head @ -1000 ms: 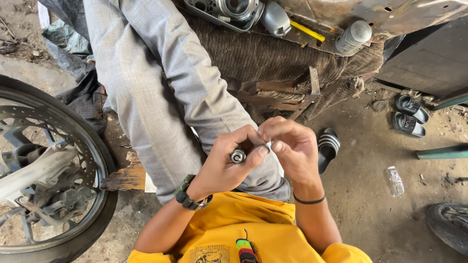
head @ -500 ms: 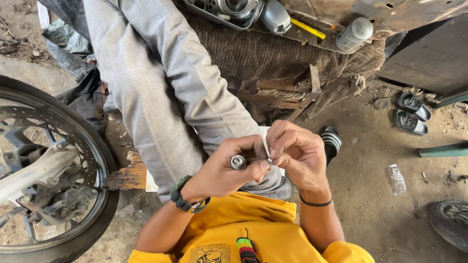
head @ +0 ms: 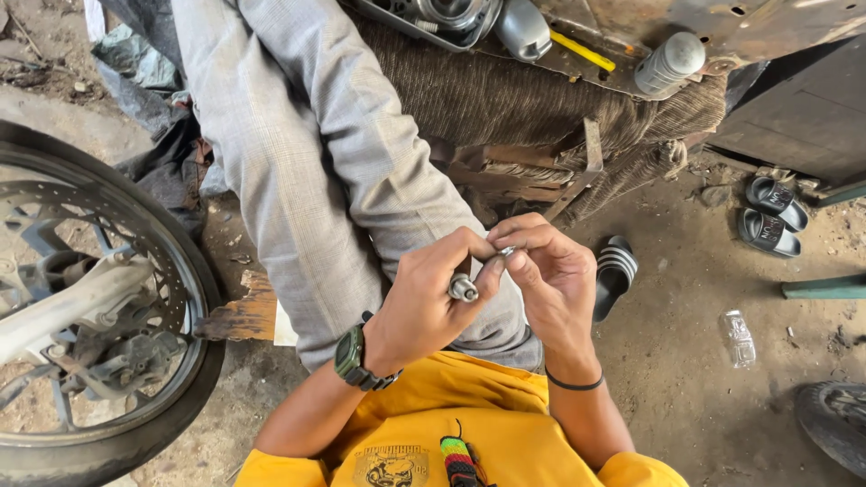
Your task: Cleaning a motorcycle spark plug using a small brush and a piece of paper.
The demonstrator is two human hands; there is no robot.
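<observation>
Above the grey-trousered lap (head: 343, 207), the left hand (head: 424, 307) grips a small metal cylinder (head: 463, 289) while the right hand (head: 550, 280) pinches its thin end (head: 505, 252), a motorcycle wheel (head: 90, 307) standing on the dirt floor (head: 704, 361) nearby

I've got on a yellow tee (head: 424, 424) with short sleeves, chunky dark green watch (head: 350, 353) on my left wrist, thin black band (head: 572, 384) on the right, grey checked trousers (head: 316, 171), plus a striped red-green-yellow tassel (head: 459, 458) at my chest.

Soft even daylight, sharp focus, edges bowed.
</observation>
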